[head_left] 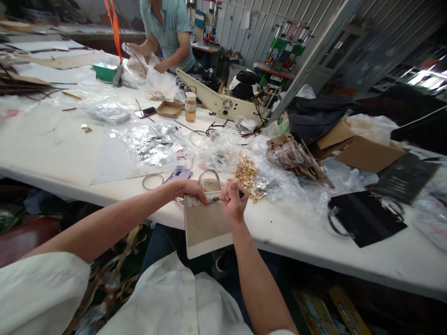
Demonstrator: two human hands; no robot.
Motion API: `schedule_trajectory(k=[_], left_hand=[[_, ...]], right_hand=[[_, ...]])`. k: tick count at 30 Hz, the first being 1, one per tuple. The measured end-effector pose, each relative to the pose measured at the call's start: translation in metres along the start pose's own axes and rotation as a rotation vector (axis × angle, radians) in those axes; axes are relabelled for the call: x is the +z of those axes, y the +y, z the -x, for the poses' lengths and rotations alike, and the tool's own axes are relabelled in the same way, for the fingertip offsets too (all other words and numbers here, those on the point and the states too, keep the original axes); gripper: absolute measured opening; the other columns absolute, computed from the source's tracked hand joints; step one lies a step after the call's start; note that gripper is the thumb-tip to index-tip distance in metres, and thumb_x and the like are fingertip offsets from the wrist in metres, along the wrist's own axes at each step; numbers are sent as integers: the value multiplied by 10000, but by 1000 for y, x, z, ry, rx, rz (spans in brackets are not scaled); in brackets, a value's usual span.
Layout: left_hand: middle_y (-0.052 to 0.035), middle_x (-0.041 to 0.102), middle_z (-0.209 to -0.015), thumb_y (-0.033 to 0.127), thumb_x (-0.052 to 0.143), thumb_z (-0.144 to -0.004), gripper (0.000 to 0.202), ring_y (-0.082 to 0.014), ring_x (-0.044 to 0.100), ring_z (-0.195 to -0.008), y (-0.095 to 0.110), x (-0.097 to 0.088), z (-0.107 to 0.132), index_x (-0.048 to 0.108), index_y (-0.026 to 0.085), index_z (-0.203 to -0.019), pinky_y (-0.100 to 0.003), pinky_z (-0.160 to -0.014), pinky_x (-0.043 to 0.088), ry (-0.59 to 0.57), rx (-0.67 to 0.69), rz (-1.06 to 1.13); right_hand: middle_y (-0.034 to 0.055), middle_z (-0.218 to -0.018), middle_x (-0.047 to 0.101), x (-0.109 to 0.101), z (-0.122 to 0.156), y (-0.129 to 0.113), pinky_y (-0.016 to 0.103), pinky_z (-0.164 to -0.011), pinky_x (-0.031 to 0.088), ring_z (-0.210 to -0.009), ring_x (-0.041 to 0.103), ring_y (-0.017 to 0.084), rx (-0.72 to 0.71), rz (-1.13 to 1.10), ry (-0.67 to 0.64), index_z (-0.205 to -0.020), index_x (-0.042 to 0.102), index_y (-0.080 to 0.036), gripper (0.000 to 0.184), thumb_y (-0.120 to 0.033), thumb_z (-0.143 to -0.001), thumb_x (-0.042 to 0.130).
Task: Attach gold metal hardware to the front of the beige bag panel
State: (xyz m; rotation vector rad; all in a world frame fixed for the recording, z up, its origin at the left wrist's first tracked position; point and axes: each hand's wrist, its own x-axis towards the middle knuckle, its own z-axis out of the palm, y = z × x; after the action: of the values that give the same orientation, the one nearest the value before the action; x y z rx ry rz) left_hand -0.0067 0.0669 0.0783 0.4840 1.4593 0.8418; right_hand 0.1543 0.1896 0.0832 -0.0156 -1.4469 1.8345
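Note:
A beige handbag (207, 228) with a pale edge hangs tilted over the table's front edge, in front of my body. My left hand (195, 190) grips its top rim, thumb pressed along the edge. Closed in a fist at the same rim is my right hand (233, 197), around a slim dark tool (214, 199) whose kind I cannot make out; the fingers cover most of it. A clear ring handle (209, 173) stands up behind the rim. Just beyond lies a heap of small gold-coloured metal fittings (245, 172). A phone in a purple case (179, 174) lies beside my left hand.
Plastic bags (153, 142) and wires spread across the white table (300, 246). A black bag panel (366, 217) with clear handles lies right, near a cardboard box (370, 153). A jar (190, 107) and a cream machine (223, 100) stand behind. Another person (171, 37) works across the table.

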Motion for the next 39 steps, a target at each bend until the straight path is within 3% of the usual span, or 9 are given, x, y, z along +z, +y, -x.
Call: schedule_trajectory(k=[6, 14, 20, 25, 31, 39], left_hand=[[-43, 787, -757, 262, 974, -567, 390, -186, 689, -569, -4, 2, -6, 780, 182, -896, -228, -466, 555, 6, -67, 38], [-77, 835, -876, 311, 1018, -555, 462, -236, 773, -692, -9, -2, -7, 782, 181, -930, -267, -571, 630, -38, -55, 60], [-75, 798, -780, 294, 1015, -531, 425, -228, 720, -621, -5, 3, -9, 777, 161, -858, -283, -536, 605, 69, -105, 24], [-70, 789, -777, 285, 1020, -500, 470, -230, 705, -598, -3, 8, -4, 781, 170, -887, -285, -488, 570, 67, -123, 74], [-74, 810, -819, 193, 967, -495, 436, -247, 745, -656, -3, 13, 1, 770, 175, -883, -286, -515, 601, 107, -25, 142], [-75, 800, -814, 172, 944, -504, 428, -259, 749, -667, 1, 12, -4, 735, 167, -877, -299, -530, 608, 133, -48, 112]], right_hand=[[-64, -583, 328, 1, 0, -3, 283, -463, 245, -470, 335, 114, 2, -20, -43, -642, 414, -234, 658, -607, -1095, 711], [-70, -565, 306, 1, -4, 1, 281, -436, 239, -444, 300, 104, 49, 18, -41, -626, 388, -240, 690, -644, -1074, 724], [-67, -568, 294, 0, -2, -2, 290, -438, 229, -449, 281, 110, 53, -12, -36, -626, 386, -244, 680, -614, -1075, 737], [-66, -557, 291, -2, -4, -8, 287, -436, 246, -447, 278, 116, 54, -11, -47, -626, 379, -245, 682, -617, -1089, 712], [-46, -558, 331, -3, -1, -6, 313, -446, 292, -465, 358, 140, 97, 136, -86, -614, 427, -255, 674, -652, -1065, 730], [-50, -552, 336, -2, 0, 3, 312, -443, 298, -464, 360, 137, 126, 180, -42, -629, 412, -256, 664, -636, -1064, 739]])
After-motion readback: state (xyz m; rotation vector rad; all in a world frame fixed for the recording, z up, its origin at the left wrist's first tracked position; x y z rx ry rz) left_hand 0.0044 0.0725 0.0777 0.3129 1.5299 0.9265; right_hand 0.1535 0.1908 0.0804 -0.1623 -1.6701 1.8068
